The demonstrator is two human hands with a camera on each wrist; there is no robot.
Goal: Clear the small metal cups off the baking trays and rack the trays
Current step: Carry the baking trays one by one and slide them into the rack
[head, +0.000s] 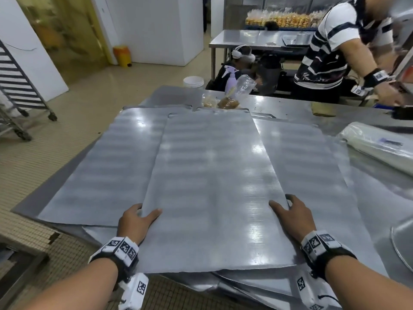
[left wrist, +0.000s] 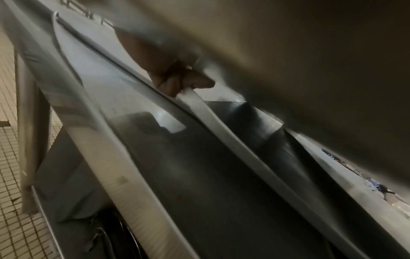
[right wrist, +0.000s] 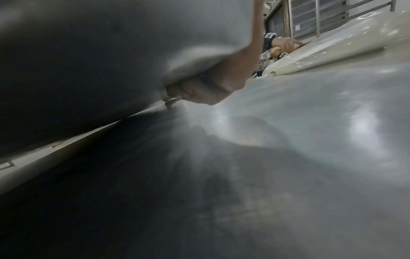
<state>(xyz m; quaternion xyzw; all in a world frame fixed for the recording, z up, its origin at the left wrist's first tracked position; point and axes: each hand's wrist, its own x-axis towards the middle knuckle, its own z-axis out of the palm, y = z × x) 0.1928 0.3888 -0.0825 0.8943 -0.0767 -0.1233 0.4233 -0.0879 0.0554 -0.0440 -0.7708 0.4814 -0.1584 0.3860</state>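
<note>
Your left grip and right grip each clamp a side edge of the top tray, thumbs on top, fingers curled under. It lies over other trays on the bench.

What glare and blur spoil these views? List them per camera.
Head view: ceiling-light glare streaks the top tray; the person in the striped shirt is motion-smeared. Left wrist view: blurred and dim, the left hand curled on the tray edge. Right wrist view: dark, hazy, the right hand soft.
</note>
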